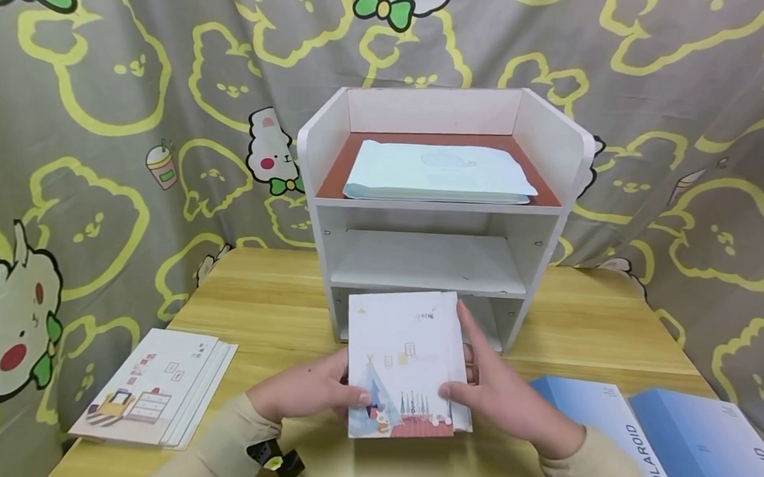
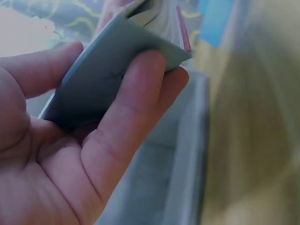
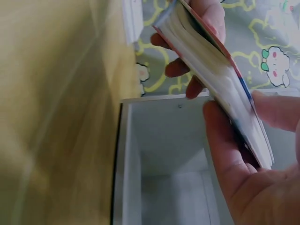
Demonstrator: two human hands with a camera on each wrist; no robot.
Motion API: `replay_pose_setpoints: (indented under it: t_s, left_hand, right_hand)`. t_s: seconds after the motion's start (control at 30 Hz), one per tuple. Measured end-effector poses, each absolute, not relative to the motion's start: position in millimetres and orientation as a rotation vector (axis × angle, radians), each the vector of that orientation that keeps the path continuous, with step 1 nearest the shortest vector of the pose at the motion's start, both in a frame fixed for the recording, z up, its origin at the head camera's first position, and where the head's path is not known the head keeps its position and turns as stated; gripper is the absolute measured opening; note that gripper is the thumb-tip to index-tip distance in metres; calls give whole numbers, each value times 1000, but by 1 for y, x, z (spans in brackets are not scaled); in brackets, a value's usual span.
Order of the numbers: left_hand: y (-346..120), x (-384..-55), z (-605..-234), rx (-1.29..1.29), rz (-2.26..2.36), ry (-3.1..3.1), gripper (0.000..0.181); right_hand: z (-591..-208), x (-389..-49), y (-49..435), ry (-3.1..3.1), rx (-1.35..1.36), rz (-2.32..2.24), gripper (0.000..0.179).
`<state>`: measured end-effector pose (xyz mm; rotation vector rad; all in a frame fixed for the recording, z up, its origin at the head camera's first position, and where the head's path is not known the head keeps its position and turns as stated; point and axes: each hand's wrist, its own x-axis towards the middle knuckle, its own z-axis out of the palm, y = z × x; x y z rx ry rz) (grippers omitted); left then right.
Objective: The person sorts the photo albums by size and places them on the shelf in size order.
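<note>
Curtain cloth (image 1: 214, 53) in grey, printed with yellow outlines and white cartoon animals, spans the whole background. Below it spreads a wood-grain table (image 1: 271, 283), and on that stands a white shelf unit (image 1: 429, 260), with a reddish-brown surface on its top level. At the right of the table two blue-and-white boxes (image 1: 706, 445) lie side by side, printed with "POLAROID" lettering, the outer one cut off by the frame. A pale blue packet (image 1: 442, 173) rests flat on the unit's top level. On the table's left side lies a fanned stack of illustrated booklets (image 1: 151, 388). The held booklets (image 1: 402, 367) are up in front of the unit's lowest compartment, cover facing the wearer; a second edge shows behind at the right, though the wrist views are too soft to count them surely. The left hand (image 1: 320, 391) grips their left side, thumb on the front, fingers behind. The right hand (image 1: 503, 390) grips the right side likewise, thumb on the front cover. Smallest, a black device (image 1: 276, 460) sits at the left cuff.
</note>
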<state>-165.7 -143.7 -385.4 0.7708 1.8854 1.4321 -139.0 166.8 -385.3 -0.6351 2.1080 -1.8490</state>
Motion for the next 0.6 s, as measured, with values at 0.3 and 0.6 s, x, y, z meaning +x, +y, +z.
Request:
replay_pose_setpoints:
  t_s: [0.3,0.6]
  left_hand:
    - [-151,-182,-355,714,1524,2050,37]
    - [-159,-203,-350,595,1816,1851,48]
  right_hand:
    - [-366,-159,155,2095,-494,-2031,112]
    - [-359,-176,157,1806,-485,-2221,94]
